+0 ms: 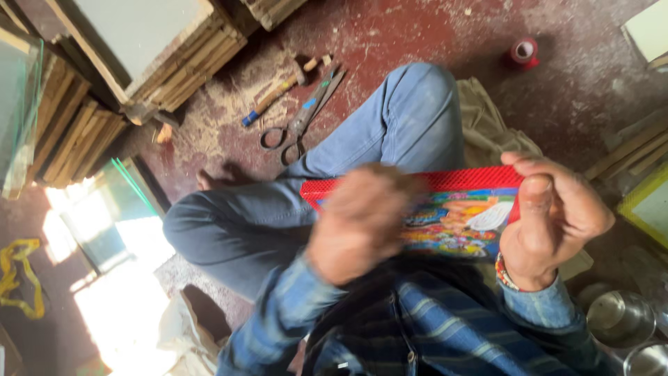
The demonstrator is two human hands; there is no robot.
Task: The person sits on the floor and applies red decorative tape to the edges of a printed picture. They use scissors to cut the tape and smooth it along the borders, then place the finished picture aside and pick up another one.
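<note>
a flat picture with a red border and many bright colours sits in the middle, above the lap. a red roll of tape stands on the floor, far up on the right.

1. The left hand is smeared by motion blur; its fingers and grip cannot be made out.
2. It hides the left part of the red-framed picture.
3. The steel bowls are cut off at the lower right edge.
4. The glass sheet runs off the left edge.
</note>
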